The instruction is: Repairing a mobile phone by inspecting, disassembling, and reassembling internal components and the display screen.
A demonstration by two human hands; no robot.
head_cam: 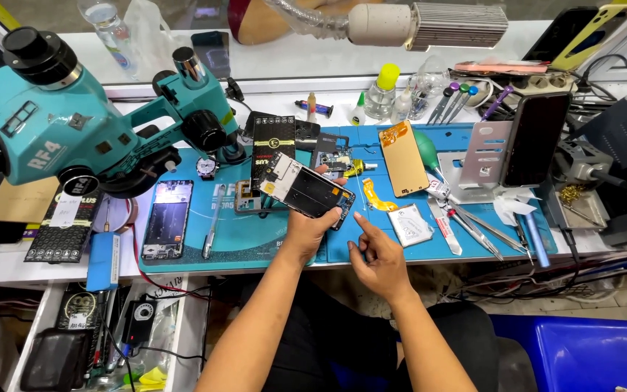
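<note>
My left hand [312, 226] grips an opened phone body [306, 190] by its lower edge and holds it tilted above the blue work mat [255, 239]; the black battery and a white panel inside it face up. My right hand [373, 250] hovers just right of the phone with nothing in it, index finger stretched toward the phone's lower right corner. A yellow flex cable [377, 196] lies on the mat beyond that finger. A small white packet [410, 223] rests to the right of my right hand.
A teal microscope [74, 116] stands at left. On the mat lie another opened phone [167, 219], a black box [273, 145], an orange-backed screen panel [403, 158], tweezers [477, 231]. A dark phone leans on a stand [535, 138]. Bottles and screwdrivers line the back. Open drawer below left [110, 334].
</note>
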